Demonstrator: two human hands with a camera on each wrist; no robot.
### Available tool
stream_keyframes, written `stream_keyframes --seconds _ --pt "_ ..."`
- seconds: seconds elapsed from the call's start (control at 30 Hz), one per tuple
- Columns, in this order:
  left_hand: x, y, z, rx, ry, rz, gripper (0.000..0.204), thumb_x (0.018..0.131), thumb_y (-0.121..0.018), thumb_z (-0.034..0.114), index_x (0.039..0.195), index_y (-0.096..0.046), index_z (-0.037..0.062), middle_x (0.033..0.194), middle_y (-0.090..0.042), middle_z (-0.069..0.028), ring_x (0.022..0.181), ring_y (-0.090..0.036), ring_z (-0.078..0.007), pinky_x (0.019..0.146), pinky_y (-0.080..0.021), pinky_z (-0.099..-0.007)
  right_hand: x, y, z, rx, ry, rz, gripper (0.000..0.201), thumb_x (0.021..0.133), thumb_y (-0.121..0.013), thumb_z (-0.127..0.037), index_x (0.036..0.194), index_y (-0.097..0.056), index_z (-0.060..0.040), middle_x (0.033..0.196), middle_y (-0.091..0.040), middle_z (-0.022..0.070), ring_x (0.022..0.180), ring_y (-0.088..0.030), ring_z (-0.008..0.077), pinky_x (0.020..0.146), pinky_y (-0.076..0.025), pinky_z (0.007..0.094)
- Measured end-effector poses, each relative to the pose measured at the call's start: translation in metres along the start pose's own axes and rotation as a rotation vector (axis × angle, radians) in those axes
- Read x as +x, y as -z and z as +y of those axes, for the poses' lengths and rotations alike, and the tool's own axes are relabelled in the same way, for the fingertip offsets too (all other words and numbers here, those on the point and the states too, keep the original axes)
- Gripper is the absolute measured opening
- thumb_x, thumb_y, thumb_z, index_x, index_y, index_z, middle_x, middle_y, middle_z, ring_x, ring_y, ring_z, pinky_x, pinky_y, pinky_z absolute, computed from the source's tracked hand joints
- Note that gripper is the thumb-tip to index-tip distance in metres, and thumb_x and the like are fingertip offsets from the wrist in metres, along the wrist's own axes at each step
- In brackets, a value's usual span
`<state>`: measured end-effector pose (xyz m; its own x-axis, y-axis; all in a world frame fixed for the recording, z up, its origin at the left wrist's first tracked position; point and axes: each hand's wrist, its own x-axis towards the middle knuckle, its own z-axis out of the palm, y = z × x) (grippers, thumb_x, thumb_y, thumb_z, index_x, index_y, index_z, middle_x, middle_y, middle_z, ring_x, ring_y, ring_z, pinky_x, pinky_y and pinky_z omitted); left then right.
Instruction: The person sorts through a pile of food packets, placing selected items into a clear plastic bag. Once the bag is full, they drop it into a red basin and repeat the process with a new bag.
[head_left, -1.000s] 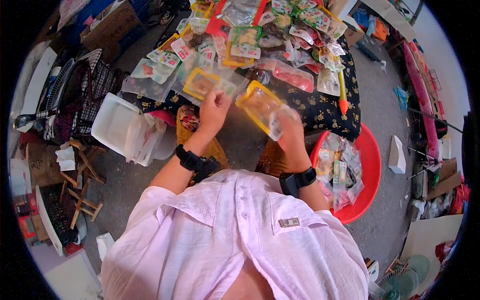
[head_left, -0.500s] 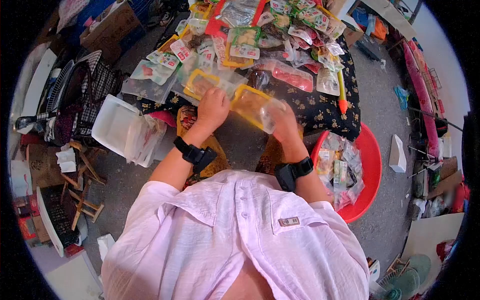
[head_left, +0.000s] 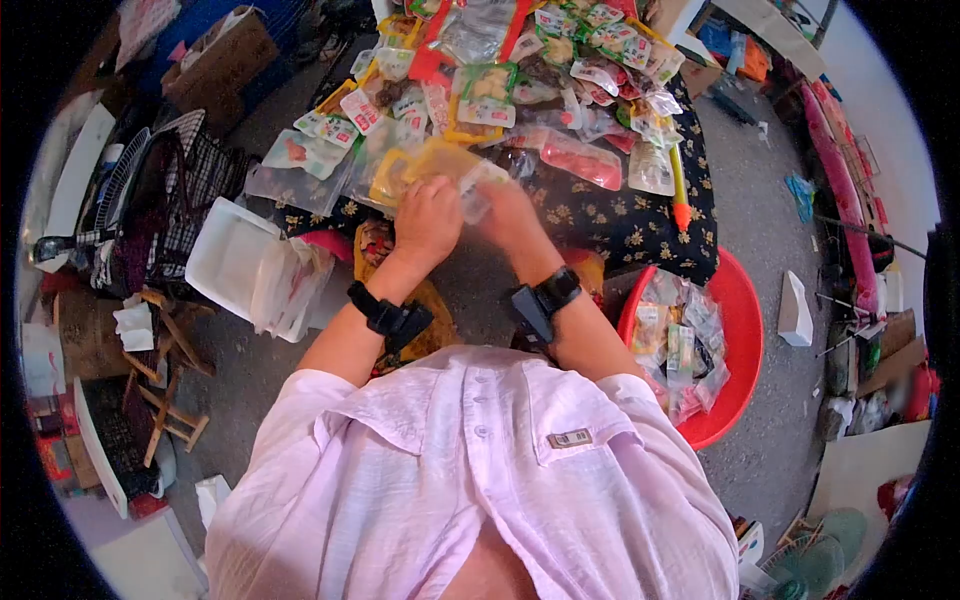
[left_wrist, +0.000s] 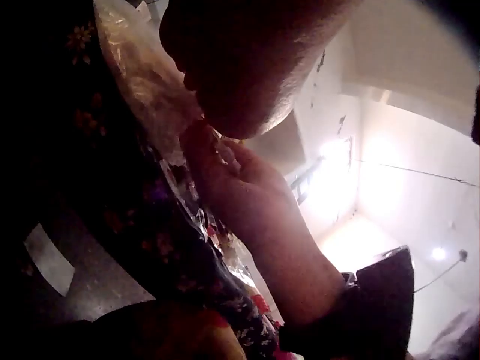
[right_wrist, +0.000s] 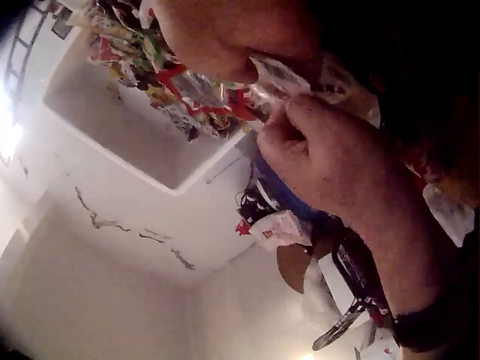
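In the head view a yellow-edged clear packet (head_left: 440, 158) lies across the near edge of the pile, over another yellow-edged packet (head_left: 388, 180). My left hand (head_left: 430, 215) pinches the packet's near side with curled fingers. Close to its right, my right hand (head_left: 510, 212), blurred, holds the clear end (head_left: 476, 190) of the packet. The right wrist view has the left hand (right_wrist: 330, 150) with thumb and fingers together at clear plastic (right_wrist: 279, 79), beside the right hand (right_wrist: 232, 34). Both hands nearly meet in the left wrist view.
Many food packets (head_left: 487, 95) cover the dark flowered cloth (head_left: 640, 225). A red basin (head_left: 742, 345) with packets stands at the right, a white tub (head_left: 228, 245) with clear bags at the left. An orange-tipped yellow stick (head_left: 682, 200) lies on the cloth's right side.
My right hand has moved left, close to my left hand, bringing the yellow-edged packet over the other packet. The left hand has stayed nearly in place.
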<state>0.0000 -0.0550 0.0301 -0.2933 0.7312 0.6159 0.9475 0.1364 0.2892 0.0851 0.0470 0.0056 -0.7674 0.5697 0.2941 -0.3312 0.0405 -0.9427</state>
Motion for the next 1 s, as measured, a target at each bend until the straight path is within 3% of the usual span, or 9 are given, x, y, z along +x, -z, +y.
stream_keyframes --seconds 0.07,0.23,0.4,0.47,0.53,0.6,0.77,0.87,1.0 --pt "-0.001 0.003 -0.003 0.014 0.023 -0.130 0.012 0.070 -0.048 0.011 0.076 -0.048 0.0005 0.088 -0.050 -0.0145 0.081 -0.046 -0.0326 0.072 -0.037 -0.0408 0.005 -0.003 0.006 -0.122 0.032 -0.061 0.017 0.074 -0.045 -0.004 0.090 -0.051 -0.0037 0.078 -0.054 0.0080 0.070 -0.055 0.0191 0.058 -0.046 0.0302" --pt "-0.008 0.005 -0.002 0.007 0.028 -0.073 0.012 0.070 -0.048 0.011 0.075 -0.048 0.0003 0.089 -0.051 -0.0142 0.084 -0.046 -0.0315 0.075 -0.036 -0.0396 -0.002 0.012 -0.004 -0.568 -0.219 -0.383 0.016 0.075 -0.045 -0.005 0.090 -0.049 -0.0036 0.071 -0.054 0.0074 0.056 -0.053 0.0162 0.045 -0.044 0.0259" --pt "-0.011 0.000 -0.006 -0.007 -0.045 0.012 0.011 0.069 -0.049 0.009 0.075 -0.049 0.0009 0.086 -0.052 -0.0137 0.083 -0.047 -0.0312 0.075 -0.037 -0.0390 -0.002 0.001 -0.037 0.065 -0.654 0.022 0.009 0.075 -0.046 -0.006 0.082 -0.050 -0.0033 0.066 -0.052 0.0055 0.049 -0.049 0.0144 0.040 -0.042 0.0219" --pt "-0.011 -0.002 -0.005 0.007 -0.088 0.081 0.011 0.066 -0.050 0.008 0.074 -0.050 0.0009 0.083 -0.052 -0.0139 0.081 -0.048 -0.0314 0.071 -0.038 -0.0387 0.002 0.008 0.012 -0.290 -0.188 -0.039 0.009 0.075 -0.046 -0.007 0.082 -0.049 -0.0032 0.066 -0.052 0.0050 0.049 -0.049 0.0146 0.040 -0.042 0.0224" --pt "-0.011 -0.005 -0.007 -0.041 -0.080 0.075 0.010 0.067 -0.051 0.008 0.074 -0.050 0.0007 0.082 -0.052 -0.0143 0.080 -0.048 -0.0318 0.071 -0.038 -0.0391 0.007 -0.003 0.008 -0.274 -0.138 -0.005 0.009 0.075 -0.047 -0.007 0.083 -0.049 -0.0026 0.067 -0.051 0.0050 0.050 -0.050 0.0147 0.041 -0.042 0.0232" --pt "-0.008 -0.003 -0.007 -0.089 -0.048 0.012 0.011 0.067 -0.051 0.009 0.074 -0.050 0.0006 0.083 -0.052 -0.0147 0.080 -0.048 -0.0322 0.070 -0.038 -0.0393 0.014 -0.012 -0.006 0.110 -0.501 0.116 0.010 0.075 -0.047 -0.006 0.084 -0.047 -0.0017 0.069 -0.051 0.0055 0.052 -0.050 0.0148 0.043 -0.043 0.0243" --pt "0.015 0.009 -0.005 -0.210 0.228 -0.132 0.018 0.070 -0.052 0.016 0.079 -0.049 0.0010 0.084 -0.051 -0.0154 0.081 -0.047 -0.0332 0.070 -0.038 -0.0394 0.006 0.002 -0.010 0.191 -0.541 0.204 0.012 0.075 -0.048 -0.006 0.085 -0.047 -0.0005 0.072 -0.051 0.0066 0.058 -0.053 0.0157 0.048 -0.045 0.0261" --pt "0.041 -0.013 -0.033 -0.044 0.061 0.034 0.024 0.070 -0.052 0.020 0.087 -0.049 0.0028 0.088 -0.051 -0.0147 0.083 -0.047 -0.0325 0.071 -0.039 -0.0387 -0.002 0.006 -0.015 0.240 -0.554 0.259 0.013 0.075 -0.048 -0.008 0.086 -0.047 -0.0010 0.073 -0.052 0.0060 0.059 -0.053 0.0155 0.048 -0.044 0.0256" --pt "0.073 -0.018 -0.031 0.189 0.027 -0.116 0.031 0.068 -0.053 0.019 0.096 -0.050 0.0052 0.093 -0.050 -0.0143 0.085 -0.048 -0.0311 0.074 -0.039 -0.0389 -0.009 0.007 -0.010 0.211 -0.514 0.209 0.014 0.075 -0.049 -0.009 0.086 -0.047 -0.0015 0.072 -0.052 0.0048 0.059 -0.054 0.0144 0.047 -0.042 0.0237"
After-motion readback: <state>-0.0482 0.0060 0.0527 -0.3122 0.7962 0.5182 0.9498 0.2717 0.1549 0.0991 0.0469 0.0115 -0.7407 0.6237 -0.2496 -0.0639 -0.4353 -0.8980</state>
